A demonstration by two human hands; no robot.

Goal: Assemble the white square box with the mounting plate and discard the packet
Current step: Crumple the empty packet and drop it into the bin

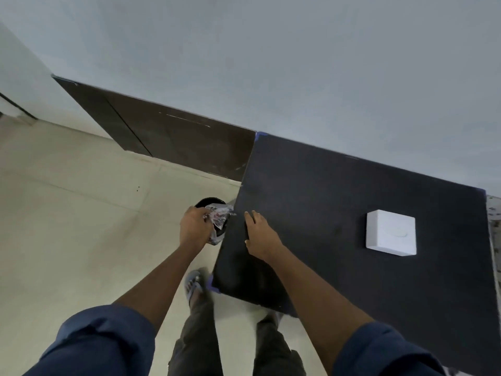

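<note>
The white square box [390, 232] lies flat on the black table [339, 202], toward its right side. My left hand [193, 228] is shut on a crumpled clear plastic packet [219, 215] with red print, held just over a dark round bin [208, 203] on the floor beside the table's left edge. My right hand [260, 236] rests flat on the table near that left edge, fingers spread and holding nothing. A separate mounting plate is not visible.
The bin stands on pale floor tiles left of the table. A dark brown skirting panel [173, 139] runs along the grey wall behind. My legs and sandalled feet [193, 286] stand at the table's near left corner.
</note>
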